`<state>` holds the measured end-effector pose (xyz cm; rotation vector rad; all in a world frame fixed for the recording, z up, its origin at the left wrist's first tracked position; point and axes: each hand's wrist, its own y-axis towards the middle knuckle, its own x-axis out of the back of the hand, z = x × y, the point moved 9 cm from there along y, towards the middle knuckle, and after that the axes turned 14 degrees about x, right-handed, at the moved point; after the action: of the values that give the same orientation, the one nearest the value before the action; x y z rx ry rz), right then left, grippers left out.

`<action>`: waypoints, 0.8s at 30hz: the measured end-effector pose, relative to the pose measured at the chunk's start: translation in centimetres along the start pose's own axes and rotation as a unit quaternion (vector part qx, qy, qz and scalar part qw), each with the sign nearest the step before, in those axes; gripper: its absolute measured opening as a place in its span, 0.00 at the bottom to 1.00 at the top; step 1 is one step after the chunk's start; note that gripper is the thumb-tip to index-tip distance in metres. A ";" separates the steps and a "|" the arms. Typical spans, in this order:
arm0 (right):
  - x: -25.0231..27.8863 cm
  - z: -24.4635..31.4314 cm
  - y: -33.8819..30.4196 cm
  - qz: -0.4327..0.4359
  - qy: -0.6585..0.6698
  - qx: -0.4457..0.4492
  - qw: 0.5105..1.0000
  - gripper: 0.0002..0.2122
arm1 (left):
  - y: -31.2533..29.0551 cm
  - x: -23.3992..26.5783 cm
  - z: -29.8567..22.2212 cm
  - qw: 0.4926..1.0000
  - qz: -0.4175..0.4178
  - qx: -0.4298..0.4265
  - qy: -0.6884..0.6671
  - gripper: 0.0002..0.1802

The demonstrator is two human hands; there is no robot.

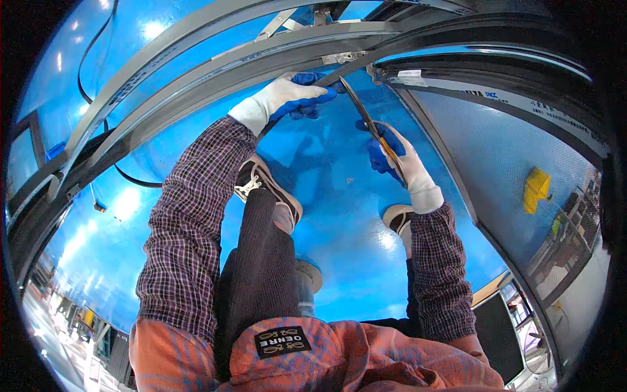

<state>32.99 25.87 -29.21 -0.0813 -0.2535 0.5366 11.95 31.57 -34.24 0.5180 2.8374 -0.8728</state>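
Observation:
My left hand [294,97], in a white glove with blue-coated fingers, pinches a dark flat strip [356,63]. This strip slants down from the frame at the upper right, and its lower end shows below the glove. In my gloved right hand [395,157] is a long slim tool [358,104], dark with a yellow-brown stretch; I cannot make out its exact kind. The tool's far tip comes close to the strip, just right of my left fingers; whether they touch, I cannot tell.
Grey metal rails [215,59] arch across the top and left. A mesh-covered frame panel [496,157] stands at the right, with a yellow piece [537,189] seen against it. Below lies a shiny blue floor [339,242]. A black cable [83,65] hangs at the left.

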 end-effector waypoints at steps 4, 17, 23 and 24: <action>3.9 3.1 -0.6 -0.022 -0.044 0.026 0.998 0.19 | 2.0 -3.1 -3.6 0.998 0.018 -0.048 0.022 0.25; 3.7 3.6 0.7 0.006 -0.056 -0.065 0.996 0.17 | 2.2 -1.8 -2.4 0.999 -0.036 0.010 0.036 0.34; 3.0 3.6 -0.9 -0.013 -0.124 -0.064 0.990 0.17 | 2.5 -3.6 -0.9 0.999 0.025 0.010 0.031 0.29; 3.0 3.3 -1.2 -0.013 -0.129 -0.066 0.989 0.17 | 2.2 -3.9 -0.9 0.998 0.019 0.026 0.051 0.27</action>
<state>35.25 26.43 -25.19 -0.1364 -0.5414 0.5034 16.40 32.69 -33.75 0.6394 2.8920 -0.9402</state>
